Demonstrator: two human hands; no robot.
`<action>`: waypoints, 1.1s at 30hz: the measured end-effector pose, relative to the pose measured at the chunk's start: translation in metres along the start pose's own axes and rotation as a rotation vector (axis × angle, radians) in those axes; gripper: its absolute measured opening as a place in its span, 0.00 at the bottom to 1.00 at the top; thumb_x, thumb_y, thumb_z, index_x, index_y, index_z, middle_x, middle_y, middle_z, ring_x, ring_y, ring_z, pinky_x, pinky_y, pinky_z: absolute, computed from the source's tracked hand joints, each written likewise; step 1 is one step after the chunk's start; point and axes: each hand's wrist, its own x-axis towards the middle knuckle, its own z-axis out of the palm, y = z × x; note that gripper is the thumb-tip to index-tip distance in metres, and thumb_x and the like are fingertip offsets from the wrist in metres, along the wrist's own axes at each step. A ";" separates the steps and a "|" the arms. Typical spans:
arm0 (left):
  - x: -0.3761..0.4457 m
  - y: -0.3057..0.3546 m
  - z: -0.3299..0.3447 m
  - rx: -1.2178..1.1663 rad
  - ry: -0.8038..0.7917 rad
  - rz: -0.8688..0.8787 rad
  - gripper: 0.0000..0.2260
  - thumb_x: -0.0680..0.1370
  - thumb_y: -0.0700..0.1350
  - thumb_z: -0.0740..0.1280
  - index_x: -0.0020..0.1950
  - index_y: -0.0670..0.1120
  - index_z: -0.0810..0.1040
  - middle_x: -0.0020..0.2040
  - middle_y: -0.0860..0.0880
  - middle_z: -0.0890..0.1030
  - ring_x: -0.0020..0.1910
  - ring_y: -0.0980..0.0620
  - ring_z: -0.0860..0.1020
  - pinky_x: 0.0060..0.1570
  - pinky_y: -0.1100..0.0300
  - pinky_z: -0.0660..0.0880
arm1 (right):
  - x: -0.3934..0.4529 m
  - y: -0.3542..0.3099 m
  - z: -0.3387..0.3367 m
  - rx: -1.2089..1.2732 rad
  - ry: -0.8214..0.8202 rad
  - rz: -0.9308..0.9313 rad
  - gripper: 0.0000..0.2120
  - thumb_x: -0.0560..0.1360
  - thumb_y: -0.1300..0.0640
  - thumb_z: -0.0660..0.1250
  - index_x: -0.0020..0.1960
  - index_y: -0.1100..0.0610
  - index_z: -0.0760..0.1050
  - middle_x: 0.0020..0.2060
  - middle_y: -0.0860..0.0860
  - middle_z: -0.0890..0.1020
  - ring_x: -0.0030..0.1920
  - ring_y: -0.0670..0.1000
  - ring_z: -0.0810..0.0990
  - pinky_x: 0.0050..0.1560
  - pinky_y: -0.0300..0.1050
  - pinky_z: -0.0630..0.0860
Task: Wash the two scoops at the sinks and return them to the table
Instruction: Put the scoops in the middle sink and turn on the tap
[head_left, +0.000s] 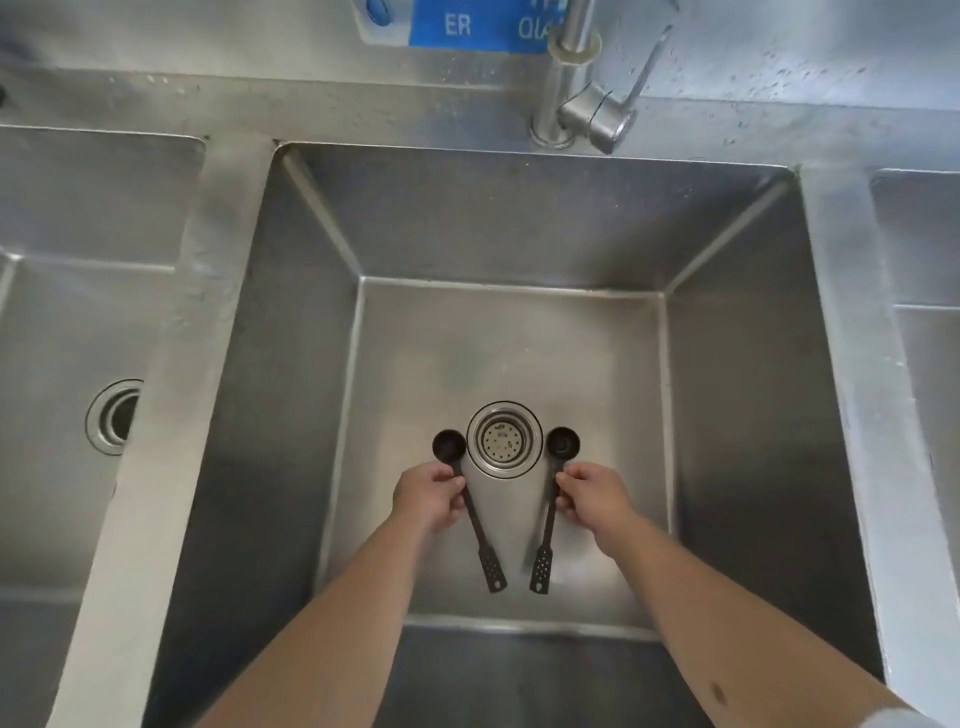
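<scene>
Two black long-handled scoops are down in the middle steel sink, one on each side of the round drain strainer. My left hand grips the handle of the left scoop just below its bowl. My right hand grips the handle of the right scoop the same way. Both bowls face up beside the drain, and the perforated handle ends point toward me. No water runs from the tap.
A steel faucet with a lever handle stands on the back ledge, right of centre. A second sink with its own drain lies to the left, a third basin to the right. A blue label is on the back wall.
</scene>
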 end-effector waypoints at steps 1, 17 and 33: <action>0.004 -0.002 0.001 -0.007 -0.001 -0.012 0.07 0.77 0.32 0.65 0.42 0.42 0.76 0.35 0.42 0.75 0.28 0.50 0.74 0.24 0.64 0.75 | 0.003 0.001 0.001 -0.012 -0.002 0.003 0.13 0.78 0.65 0.64 0.35 0.56 0.75 0.32 0.54 0.75 0.24 0.46 0.74 0.25 0.36 0.72; 0.018 -0.010 -0.004 0.166 0.095 0.005 0.06 0.71 0.47 0.75 0.39 0.45 0.82 0.34 0.44 0.82 0.31 0.49 0.78 0.36 0.58 0.78 | 0.009 0.007 -0.002 -0.111 0.027 -0.002 0.09 0.76 0.60 0.69 0.37 0.56 0.81 0.31 0.53 0.82 0.24 0.45 0.78 0.30 0.36 0.75; -0.163 0.199 -0.023 0.379 0.107 0.712 0.30 0.75 0.57 0.67 0.75 0.52 0.64 0.74 0.49 0.69 0.63 0.52 0.75 0.61 0.60 0.71 | -0.157 -0.223 -0.106 -0.172 0.259 -0.521 0.20 0.74 0.48 0.66 0.66 0.48 0.75 0.58 0.50 0.82 0.58 0.55 0.79 0.57 0.48 0.75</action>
